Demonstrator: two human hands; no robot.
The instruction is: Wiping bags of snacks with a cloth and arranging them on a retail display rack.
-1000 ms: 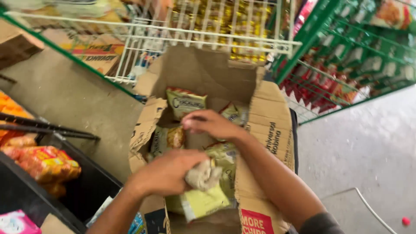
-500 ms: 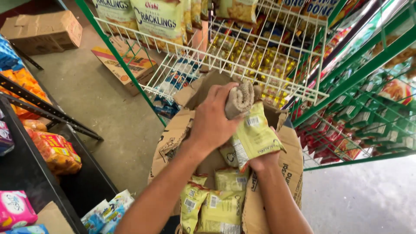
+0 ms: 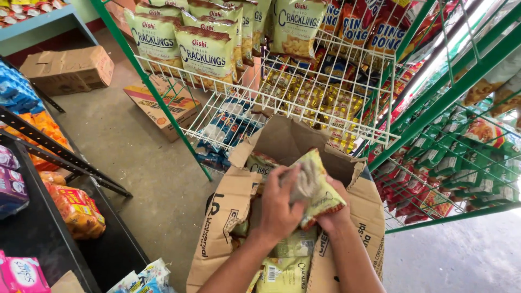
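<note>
Where it was raised, left hand [image 3: 279,209] now lowers cloth [image 3: 302,182].

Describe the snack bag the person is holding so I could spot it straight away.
Find the open cardboard box on the floor below the white wire shelf. Above its opening, the left hand and right hand meet around one yellow-green snack bag. It alone is lifted and gripped; similar bags lie loose inside the box.

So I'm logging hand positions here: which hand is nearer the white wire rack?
Left. The left hand is raised over the open cardboard box, closer to the white wire rack; the right hand sits lower and farther back, under the yellow snack bag.
</note>
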